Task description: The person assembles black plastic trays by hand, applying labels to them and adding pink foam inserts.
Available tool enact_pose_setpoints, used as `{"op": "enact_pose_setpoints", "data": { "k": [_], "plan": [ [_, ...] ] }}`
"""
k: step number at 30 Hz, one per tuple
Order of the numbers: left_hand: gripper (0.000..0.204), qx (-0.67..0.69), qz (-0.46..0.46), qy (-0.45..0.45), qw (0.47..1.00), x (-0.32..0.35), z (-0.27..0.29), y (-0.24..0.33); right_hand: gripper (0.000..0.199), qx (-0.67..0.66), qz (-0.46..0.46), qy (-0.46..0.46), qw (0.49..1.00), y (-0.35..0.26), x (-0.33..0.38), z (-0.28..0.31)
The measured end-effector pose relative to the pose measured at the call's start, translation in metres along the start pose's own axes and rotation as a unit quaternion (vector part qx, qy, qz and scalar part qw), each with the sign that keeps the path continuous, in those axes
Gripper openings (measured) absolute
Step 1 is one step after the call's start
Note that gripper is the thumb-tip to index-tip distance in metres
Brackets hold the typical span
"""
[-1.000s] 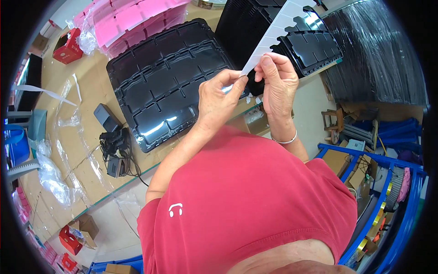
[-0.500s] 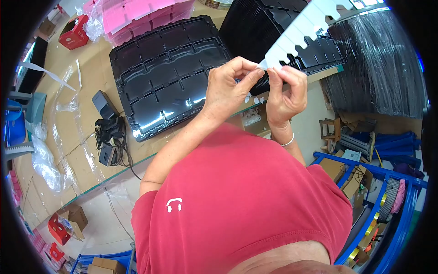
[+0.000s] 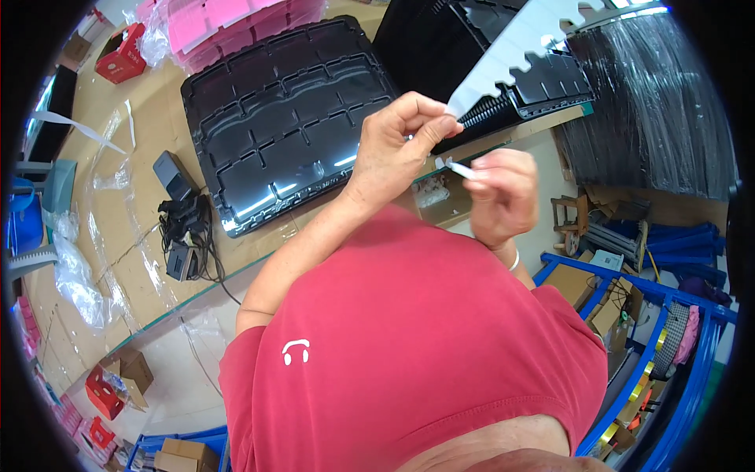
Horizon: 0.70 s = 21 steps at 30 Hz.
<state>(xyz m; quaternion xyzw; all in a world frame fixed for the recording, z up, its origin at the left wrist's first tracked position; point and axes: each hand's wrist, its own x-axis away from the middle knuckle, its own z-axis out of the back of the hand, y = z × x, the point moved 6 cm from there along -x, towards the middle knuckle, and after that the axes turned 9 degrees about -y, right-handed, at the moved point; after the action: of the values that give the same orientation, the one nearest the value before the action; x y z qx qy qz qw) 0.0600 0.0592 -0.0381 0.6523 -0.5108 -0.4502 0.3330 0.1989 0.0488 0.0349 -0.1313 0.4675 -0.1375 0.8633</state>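
My left hand [image 3: 401,145] is closed, thumb against forefinger, on the lower tip of a long white notched strip [image 3: 507,59]. The strip slants up to the right past the stacked black trays [image 3: 440,47], and its right edge is cut into tooth-like notches. My right hand [image 3: 505,193], slightly blurred, pinches a small white piece [image 3: 460,168] below and apart from the strip. Between the hands and the table's edge, a few more small white bits [image 3: 440,163] show. To the left of my left hand lies a glossy black plastic tray [image 3: 291,118] with moulded ridges.
Pink sheets [image 3: 228,31] and a red box [image 3: 123,55] stand at the back left. A black device [image 3: 176,175] and tangled cables [image 3: 193,236] lie on the brown table [image 3: 102,259]. Plastic-wrapped black material [image 3: 645,110] rises at right, above a blue rack [image 3: 668,295].
My right hand has come away from the strip, downward and slightly right, with a small white piece in its fingers. My left hand stays on the strip's tip.
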Motion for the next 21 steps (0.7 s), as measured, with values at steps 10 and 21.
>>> {"op": "enact_pose_setpoints", "data": {
  "k": [10, 21],
  "plan": [
    [0.014, -0.154, -0.213, -0.124, 0.957, 0.036, -0.061, 0.037, 0.006, -0.067, -0.174, -0.322, 0.928, 0.11, 0.001, -0.045],
    [0.011, -0.097, -0.125, -0.104, 0.982, 0.033, -0.049, 0.02, 0.01, 0.051, 0.064, -0.586, 0.806, 0.127, 0.009, -0.145]
  ]
}}
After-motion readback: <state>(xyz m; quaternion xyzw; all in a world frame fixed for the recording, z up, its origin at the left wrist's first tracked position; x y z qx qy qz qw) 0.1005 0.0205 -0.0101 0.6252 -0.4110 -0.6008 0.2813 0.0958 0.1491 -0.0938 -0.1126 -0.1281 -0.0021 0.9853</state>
